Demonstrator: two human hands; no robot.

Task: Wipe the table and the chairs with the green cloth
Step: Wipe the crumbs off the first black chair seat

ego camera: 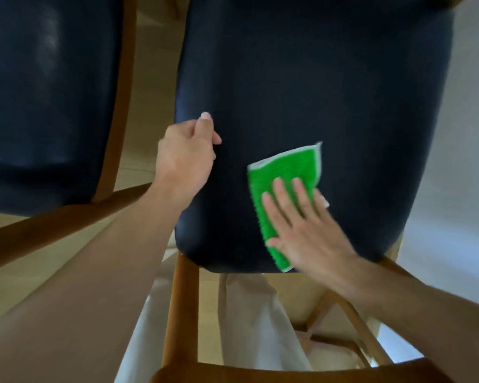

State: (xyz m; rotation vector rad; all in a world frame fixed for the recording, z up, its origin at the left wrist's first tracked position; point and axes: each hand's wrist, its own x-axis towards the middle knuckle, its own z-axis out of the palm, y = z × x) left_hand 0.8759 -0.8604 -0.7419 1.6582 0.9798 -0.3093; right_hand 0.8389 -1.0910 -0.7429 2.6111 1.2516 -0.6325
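A dark blue padded chair seat (315,92) with a brown wooden frame fills the middle of the view. The green cloth (282,170), edged in white, lies flat on the seat's near right part. My right hand (302,222) presses on the cloth with straight, spread fingers. My left hand (186,156) sits at the seat's left edge, fingers curled around the edge and thumb on top of the padding.
A second dark blue chair seat (44,100) stands to the left, with a narrow gap of pale floor between the two. The wooden backrest rail (288,374) of the middle chair runs along the bottom. My light trousers (249,327) show below the seat. A pale wall (459,161) lies at the right.
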